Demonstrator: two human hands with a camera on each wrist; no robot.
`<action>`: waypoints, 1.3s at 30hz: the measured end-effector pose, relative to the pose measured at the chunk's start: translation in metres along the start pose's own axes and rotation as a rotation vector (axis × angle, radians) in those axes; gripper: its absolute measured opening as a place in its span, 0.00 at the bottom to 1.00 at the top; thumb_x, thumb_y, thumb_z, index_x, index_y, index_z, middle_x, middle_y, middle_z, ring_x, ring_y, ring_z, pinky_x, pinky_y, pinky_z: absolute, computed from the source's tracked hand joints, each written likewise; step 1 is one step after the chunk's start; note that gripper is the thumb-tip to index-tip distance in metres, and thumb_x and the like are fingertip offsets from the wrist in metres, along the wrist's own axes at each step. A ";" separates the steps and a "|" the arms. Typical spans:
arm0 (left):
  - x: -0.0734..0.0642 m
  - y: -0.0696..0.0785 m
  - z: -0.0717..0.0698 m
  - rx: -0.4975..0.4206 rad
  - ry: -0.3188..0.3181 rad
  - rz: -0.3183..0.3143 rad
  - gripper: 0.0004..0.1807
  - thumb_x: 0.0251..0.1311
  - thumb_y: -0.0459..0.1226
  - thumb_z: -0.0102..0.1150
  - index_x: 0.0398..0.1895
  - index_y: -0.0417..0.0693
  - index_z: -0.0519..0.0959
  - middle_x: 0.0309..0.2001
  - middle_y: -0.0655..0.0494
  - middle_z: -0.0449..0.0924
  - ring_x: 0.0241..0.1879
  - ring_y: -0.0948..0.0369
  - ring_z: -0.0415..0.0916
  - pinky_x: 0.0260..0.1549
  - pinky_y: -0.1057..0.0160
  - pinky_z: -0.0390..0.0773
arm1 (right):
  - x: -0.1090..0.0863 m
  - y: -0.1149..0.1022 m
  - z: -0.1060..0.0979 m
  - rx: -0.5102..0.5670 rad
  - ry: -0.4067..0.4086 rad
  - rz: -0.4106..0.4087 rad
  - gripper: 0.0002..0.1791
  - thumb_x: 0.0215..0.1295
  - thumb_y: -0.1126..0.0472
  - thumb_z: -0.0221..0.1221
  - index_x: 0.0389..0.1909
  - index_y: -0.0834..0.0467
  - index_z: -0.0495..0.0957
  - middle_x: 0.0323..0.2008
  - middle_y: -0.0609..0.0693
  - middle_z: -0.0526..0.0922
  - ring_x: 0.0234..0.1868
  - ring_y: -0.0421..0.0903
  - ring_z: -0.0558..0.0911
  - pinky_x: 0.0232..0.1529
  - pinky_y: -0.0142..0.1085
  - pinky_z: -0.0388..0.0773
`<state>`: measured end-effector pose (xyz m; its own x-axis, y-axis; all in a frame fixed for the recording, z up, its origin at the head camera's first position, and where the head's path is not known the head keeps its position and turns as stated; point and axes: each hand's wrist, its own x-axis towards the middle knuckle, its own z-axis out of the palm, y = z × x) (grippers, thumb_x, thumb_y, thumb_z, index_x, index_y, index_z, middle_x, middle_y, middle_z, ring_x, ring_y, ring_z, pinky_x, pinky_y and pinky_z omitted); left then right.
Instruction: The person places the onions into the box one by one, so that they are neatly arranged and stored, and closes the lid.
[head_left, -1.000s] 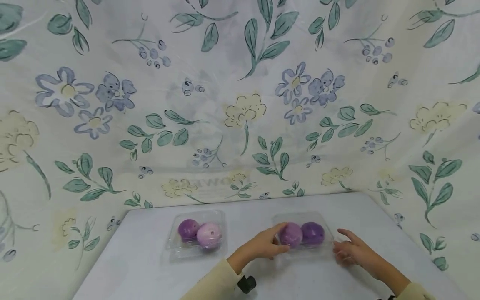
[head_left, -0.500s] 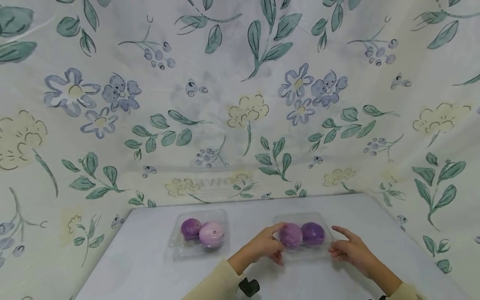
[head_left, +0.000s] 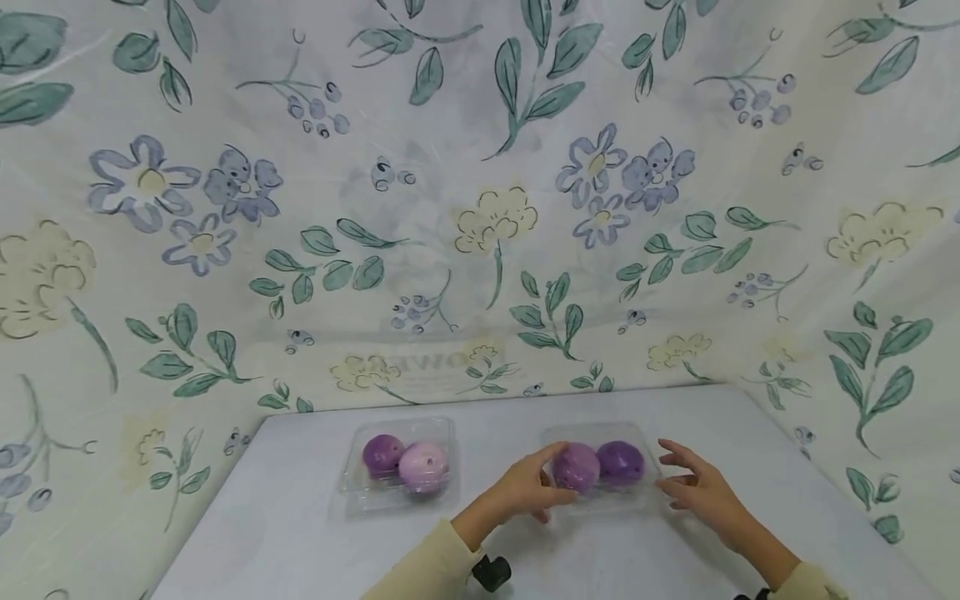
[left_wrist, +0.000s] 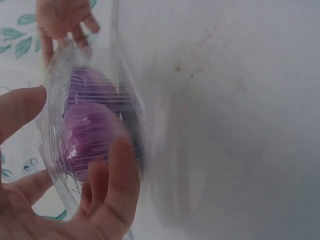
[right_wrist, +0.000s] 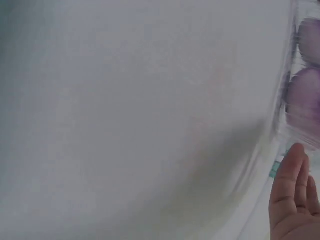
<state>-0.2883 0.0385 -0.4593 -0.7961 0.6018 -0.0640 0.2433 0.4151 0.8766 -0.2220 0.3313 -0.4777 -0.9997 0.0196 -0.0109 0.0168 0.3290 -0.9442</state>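
At the right of the table sits a clear plastic clamshell box [head_left: 637,500]. Inside it lie a lighter purple ball-like thing [head_left: 577,468] and a darker purple one [head_left: 621,463]. The left hand [head_left: 521,493] holds the box's left end, its thumb and fingers spread around that corner. In the left wrist view, fingertips [left_wrist: 120,150] overlap the ribbed side of the box. The right hand [head_left: 701,493] is at the opposite end, fingers loosely extended, fingertips right by the box's edge. From the right wrist view, this hand [right_wrist: 295,200] lies just beyond the box corner.
A second clear clamshell box [head_left: 360,500] stands farther left on the white table [head_left: 300,542], with a purple ball-like thing [head_left: 383,456] and a pale pink one [head_left: 423,467] inside. Behind the table hangs a flower-printed cloth [head_left: 480,250].
The right box has shifted slightly left, and the left hand with it. One of the left hand's lower digits now reaches across the box's near side. The right hand's fingers have straightened and lifted a little.
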 end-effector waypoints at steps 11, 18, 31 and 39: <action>0.004 -0.007 -0.005 0.233 0.127 0.079 0.42 0.53 0.49 0.72 0.71 0.48 0.68 0.75 0.27 0.46 0.71 0.32 0.55 0.63 0.33 0.65 | 0.009 -0.008 0.015 -0.184 -0.023 -0.092 0.42 0.61 0.52 0.67 0.72 0.62 0.63 0.73 0.62 0.61 0.62 0.66 0.76 0.48 0.46 0.84; 0.013 -0.010 -0.014 0.148 0.140 0.025 0.42 0.54 0.46 0.71 0.72 0.49 0.66 0.78 0.34 0.43 0.73 0.32 0.51 0.65 0.30 0.60 | 0.027 -0.009 0.024 -0.215 0.021 -0.099 0.43 0.57 0.52 0.71 0.71 0.60 0.65 0.72 0.62 0.65 0.60 0.66 0.78 0.51 0.51 0.82; 0.020 -0.024 -0.034 0.018 0.220 -0.046 0.41 0.50 0.40 0.71 0.71 0.49 0.68 0.79 0.36 0.41 0.75 0.34 0.47 0.67 0.30 0.56 | 0.059 -0.016 0.047 -0.184 -0.027 -0.082 0.43 0.57 0.53 0.71 0.72 0.59 0.64 0.73 0.64 0.62 0.61 0.65 0.77 0.48 0.46 0.84; 0.000 0.000 -0.030 0.327 0.159 0.028 0.40 0.60 0.46 0.64 0.74 0.44 0.62 0.75 0.28 0.48 0.72 0.34 0.56 0.65 0.34 0.64 | 0.052 -0.023 0.039 -0.384 -0.010 -0.097 0.43 0.56 0.45 0.70 0.69 0.59 0.68 0.72 0.64 0.64 0.63 0.66 0.75 0.55 0.58 0.78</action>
<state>-0.3048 0.0173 -0.4452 -0.8566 0.5131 0.0554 0.4102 0.6118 0.6763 -0.2749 0.2881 -0.4692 -0.9970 -0.0380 0.0672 -0.0756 0.6584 -0.7489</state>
